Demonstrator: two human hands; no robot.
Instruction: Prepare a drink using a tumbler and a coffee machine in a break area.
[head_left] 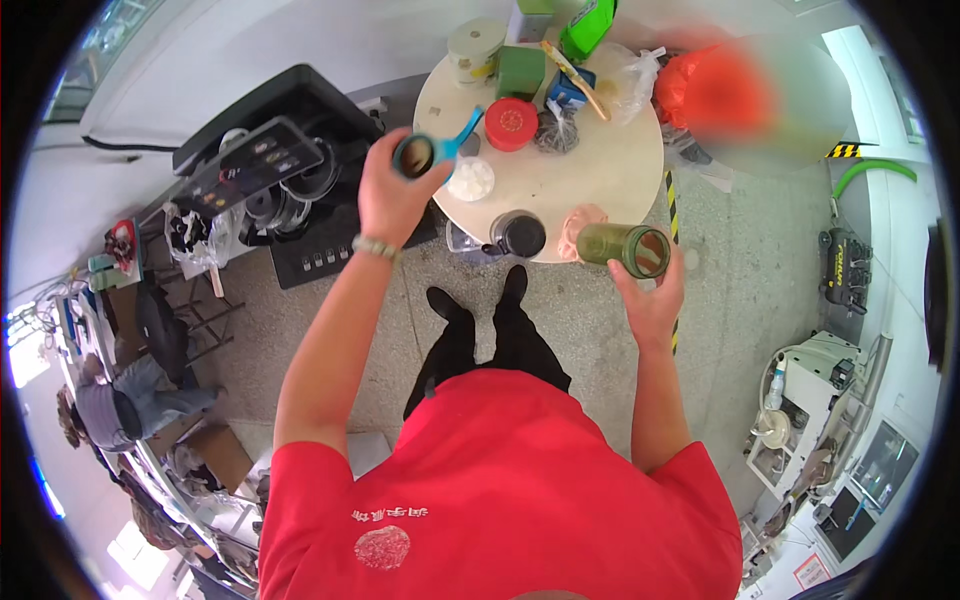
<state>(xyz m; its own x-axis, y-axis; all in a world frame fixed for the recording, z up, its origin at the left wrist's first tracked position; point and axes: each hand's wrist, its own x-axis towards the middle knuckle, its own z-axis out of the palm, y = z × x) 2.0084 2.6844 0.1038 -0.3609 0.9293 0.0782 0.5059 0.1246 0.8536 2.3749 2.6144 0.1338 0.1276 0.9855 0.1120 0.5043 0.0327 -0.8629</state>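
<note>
My left hand (393,200) is raised over the left edge of the round table, closed on a round, dark-centred lid (414,156) with a teal rim. A bright blue strap (465,132) sticks out from the lid toward the table. My right hand (655,303) grips a translucent green bottle (606,243) near its open mouth. The bottle lies tilted on its side in the air at the table's front right edge, its mouth toward me. Beside it are a crumpled pink thing (583,218) and a dark lidded jug (519,234).
On the round table (590,180) stand a red-lidded tub (511,124), a white bowl-shaped thing (471,179), a green box (521,72), a white canister (476,48) and a clear plastic bag (632,85). A black machine with a tilted panel (250,165) stands to the left.
</note>
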